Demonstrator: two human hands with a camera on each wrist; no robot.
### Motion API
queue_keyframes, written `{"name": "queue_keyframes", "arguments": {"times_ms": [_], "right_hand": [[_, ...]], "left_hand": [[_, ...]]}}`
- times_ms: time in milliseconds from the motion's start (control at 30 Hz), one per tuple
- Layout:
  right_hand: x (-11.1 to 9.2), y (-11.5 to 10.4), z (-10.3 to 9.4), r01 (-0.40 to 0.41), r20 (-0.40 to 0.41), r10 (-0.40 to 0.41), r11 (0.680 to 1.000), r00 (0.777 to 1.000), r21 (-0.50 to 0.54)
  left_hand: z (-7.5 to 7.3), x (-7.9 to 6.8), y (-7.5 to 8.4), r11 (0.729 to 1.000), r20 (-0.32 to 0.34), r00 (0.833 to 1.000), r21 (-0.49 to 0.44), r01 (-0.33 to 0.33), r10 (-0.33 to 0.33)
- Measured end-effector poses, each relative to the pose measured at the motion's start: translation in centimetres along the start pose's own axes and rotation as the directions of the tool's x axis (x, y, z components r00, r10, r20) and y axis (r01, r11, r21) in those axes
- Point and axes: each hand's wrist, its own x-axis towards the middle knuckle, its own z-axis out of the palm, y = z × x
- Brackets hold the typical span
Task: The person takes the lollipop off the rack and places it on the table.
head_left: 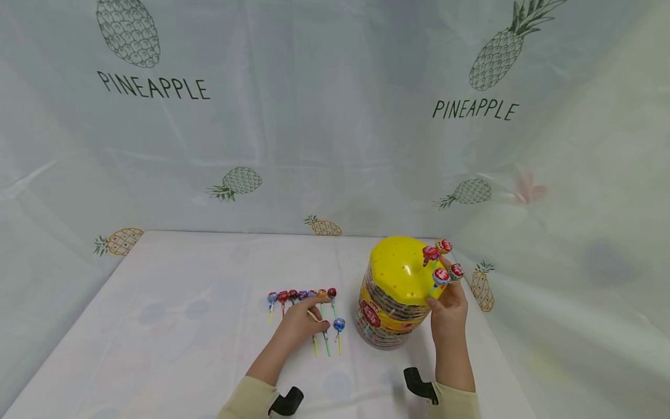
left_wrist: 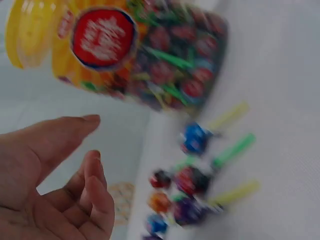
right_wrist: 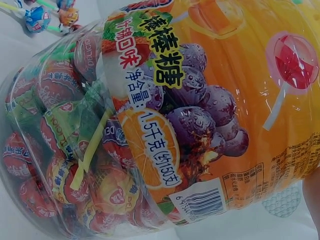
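Lollipops (head_left: 339, 325) at lower centre need a gentle stick-pinch from my parted, empty left hand (head_left: 302, 319), my right hand (head_left: 448, 304) (I can't tell its hold) beside the jar (head_left: 394, 299).

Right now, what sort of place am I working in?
Probably a screened-off tabletop workspace, though I can't be certain: pineapple-print sheeting hangs behind a white table, where loose lollipops lie beside a candy jar.

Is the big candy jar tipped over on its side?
No, the head view shows the jar standing on the table with its yellow lid facing up.
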Motion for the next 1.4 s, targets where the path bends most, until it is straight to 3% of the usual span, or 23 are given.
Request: {"name": "queue_keyframes", "arguments": {"times_ms": [167, 300, 533, 667, 900, 1167, 1400], "right_hand": [[0.0, -0.1, -0.1, 0.004, 0.002, -0.004, 1.000, 1.000, 0.005], [0.0, -0.1, -0.2, 0.003, 0.002, -0.003, 1.000, 1.000, 0.010], [0.0, 0.0, 0.1, -0.004, 0.022, 0.004, 1.000, 1.000, 0.010], [0.0, 0.0, 0.1, -0.004, 0.014, 0.004, 1.000, 1.000, 0.006], [0.0, 0.1, -0.1, 0.002, 0.020, -0.002, 1.000, 1.000, 0.000], [-0.1, 0.2, -0.3, 0.033, 0.056, -0.034, 0.999, 0.998, 0.033], [0.0, 0.2, -0.3, 0.014, 0.039, -0.015, 1.000, 0.999, 0.021]], "left_hand": [[-0.1, 1.1, 3.9, 0.986, 0.027, 0.992, -0.120, -0.119, 0.123], [-0.3, 1.4, 7.3, 0.962, 0.002, 0.976, -0.171, -0.215, 0.219], [-0.1, 1.5, 12.8, 0.905, -0.061, 0.924, -0.184, -0.383, 0.379], [0.5, 1.8, 14.9, 0.889, -0.049, 0.903, -0.157, -0.430, 0.428], [1.7, 2.2, 17.0, 0.855, 0.003, 0.865, -0.156, -0.495, 0.501], [2.1, 2.8, 17.8, 0.819, 0.054, 0.819, -0.106, -0.564, 0.571], [2.1, 3.1, 18.7, 0.803, 0.105, 0.796, -0.084, -0.590, 0.596]]}}
